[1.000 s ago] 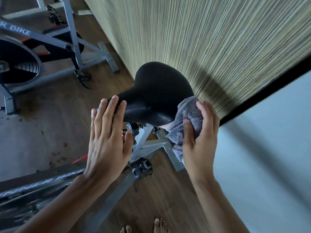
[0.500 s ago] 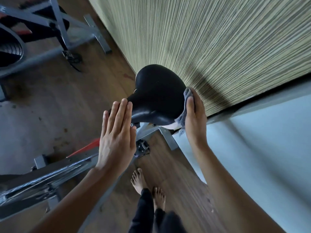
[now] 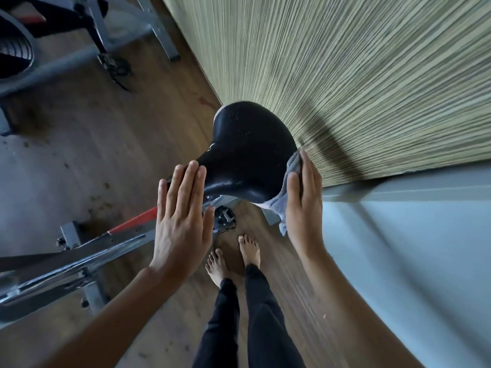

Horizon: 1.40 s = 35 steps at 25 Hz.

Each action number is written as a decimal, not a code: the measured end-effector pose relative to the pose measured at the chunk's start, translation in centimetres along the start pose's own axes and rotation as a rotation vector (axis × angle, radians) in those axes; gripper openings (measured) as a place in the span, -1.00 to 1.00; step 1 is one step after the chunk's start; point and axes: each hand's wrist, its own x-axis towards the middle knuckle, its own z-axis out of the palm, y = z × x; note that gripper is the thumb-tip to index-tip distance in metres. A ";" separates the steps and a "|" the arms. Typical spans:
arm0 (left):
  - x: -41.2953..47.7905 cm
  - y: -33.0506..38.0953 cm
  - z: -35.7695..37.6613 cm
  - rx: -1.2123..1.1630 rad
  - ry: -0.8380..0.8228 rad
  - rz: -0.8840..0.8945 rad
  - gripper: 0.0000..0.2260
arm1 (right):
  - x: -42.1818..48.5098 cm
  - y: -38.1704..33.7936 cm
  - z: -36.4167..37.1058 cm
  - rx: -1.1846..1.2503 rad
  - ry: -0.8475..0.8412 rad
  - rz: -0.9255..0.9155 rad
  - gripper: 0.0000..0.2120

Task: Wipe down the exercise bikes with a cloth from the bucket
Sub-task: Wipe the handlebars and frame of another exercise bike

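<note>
A black bike saddle (image 3: 247, 152) sits in the middle of the view, above the grey frame (image 3: 79, 256) of the near exercise bike. My right hand (image 3: 304, 205) presses a grey cloth (image 3: 288, 181) flat against the saddle's right rear edge; part of the cloth hangs below the hand. My left hand (image 3: 183, 211) is open with fingers straight and together, fingertips against the saddle's narrow nose on the left. No bucket is in view.
A second exercise bike (image 3: 66, 46) stands at the top left on the wooden floor (image 3: 106, 144). A striped green wall (image 3: 345, 75) runs close behind the saddle, and a pale panel (image 3: 411, 248) fills the right. My bare feet (image 3: 233, 256) stand below the saddle.
My right hand has slid the cloth from under the saddle's rear up along its right side. The view has tilted down, bringing my feet and legs into sight. My left hand stays at the nose.
</note>
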 end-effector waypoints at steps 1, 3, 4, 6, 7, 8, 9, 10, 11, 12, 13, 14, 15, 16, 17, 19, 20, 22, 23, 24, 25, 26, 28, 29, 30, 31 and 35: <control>0.1 0.1 0.1 0.005 -0.001 -0.009 -0.43 | 1.9 -0.2 0.0 -0.040 -0.005 -0.020 -0.57; 0.1 0.2 0.1 0.009 0.000 -0.021 -0.42 | 5.7 -1.2 0.2 -0.159 -0.047 -0.052 -0.57; 0.1 0.3 0.2 0.009 0.001 -0.026 -0.42 | 6.1 -1.6 0.4 -0.235 -0.051 -0.094 -0.57; 0.1 0.5 0.2 0.001 -0.001 -0.044 -0.42 | 3.3 -1.4 0.4 -0.425 -0.036 -0.246 -0.59; 0.1 0.6 0.2 -0.005 0.000 -0.054 -0.42 | 1.2 -0.8 -0.1 -0.491 -0.051 -0.318 -0.59; 0.1 0.7 0.2 -0.009 0.000 -0.060 -0.43 | -0.5 -0.1 -0.8 -0.521 -0.074 -0.370 -0.59; 0.2 0.7 0.1 -0.012 -0.001 -0.062 -0.43 | -1.0 0.6 -1.4 -0.529 -0.078 -0.409 -0.59; 0.2 0.7 0.1 -0.014 -0.004 -0.063 -0.43 | -0.5 1.0 -1.6 -0.519 -0.075 -0.420 -0.60; 0.2 0.7 0.0 -0.019 -0.008 -0.062 -0.41 | 0.4 0.9 -1.3 -0.513 -0.062 -0.404 -0.60; 0.2 0.6 0.0 -0.026 -0.013 -0.061 -0.40 | 1.1 0.2 -0.7 -0.519 -0.050 -0.379 -0.60; 0.2 0.6 0.0 -0.032 -0.016 -0.059 -0.39 | 1.3 -0.5 0.1 -0.558 -0.044 -0.382 -0.60; 0.1 0.6 -0.1 -0.032 -0.016 -0.059 -0.39 | 0.8 -0.9 0.5 -0.620 -0.069 -0.433 -0.58; 0.1 0.7 -0.1 -0.031 -0.017 -0.062 -0.39 | -0.2 -0.6 0.4 -0.680 -0.117 -0.516 -0.57; 0.1 0.8 -0.1 -0.033 -0.018 -0.067 -0.39 | -1.1 -0.1 -0.4 -0.728 -0.176 -0.584 -0.56; 0.1 0.9 -0.2 -0.038 -0.022 -0.071 -0.38 | -1.3 0.5 -1.6 -0.752 -0.213 -0.634 -0.55; 0.2 1.0 -0.3 -0.041 -0.026 -0.078 -0.38 | 0.8 0.6 -2.6 -0.727 -0.203 -0.619 -0.58; 0.3 0.9 -0.3 -0.039 -0.029 -0.076 -0.38 | 1.9 0.2 -2.0 -0.677 -0.180 -0.561 -0.59; 0.2 0.8 -0.4 -0.041 -0.033 -0.074 -0.38 | 2.2 -1.1 -0.1 -0.604 -0.145 -0.505 -0.61; 0.2 0.8 -0.4 -0.044 -0.038 -0.075 -0.38 | 1.3 -1.0 0.2 -0.620 -0.157 -0.552 -0.61; 0.1 0.8 -0.5 -0.045 -0.043 -0.076 -0.38 | 0.3 -0.4 -0.2 -0.650 -0.194 -0.613 -0.60; 0.1 0.8 -0.5 -0.047 -0.047 -0.076 -0.39 | -0.4 0.4 -1.3 -0.677 -0.240 -0.655 -0.59; 0.2 0.8 -0.6 -0.049 -0.050 -0.074 -0.39 | -0.2 1.0 -2.3 -0.672 -0.247 -0.664 -0.59; 0.2 0.8 -0.7 -0.044 -0.056 -0.072 -0.39 | 2.0 0.4 -2.0 -0.594 -0.178 -0.556 -0.61; 0.3 0.8 -0.8 -0.043 -0.060 -0.071 -0.38 | 3.2 -0.6 -0.9 -0.555 -0.128 -0.456 -0.61; 0.3 0.8 -0.8 -0.044 -0.061 -0.075 -0.38 | 3.9 -1.9 0.5 -0.547 -0.087 -0.395 -0.61; 0.2 0.9 -0.8 -0.047 -0.062 -0.082 -0.37 | 3.6 -2.6 1.4 -0.587 -0.067 -0.410 -0.61; 0.2 1.9 -1.2 -0.049 -0.069 -0.035 -0.43 | 0.6 -0.7 -1.0 -0.601 -0.161 -0.526 -0.58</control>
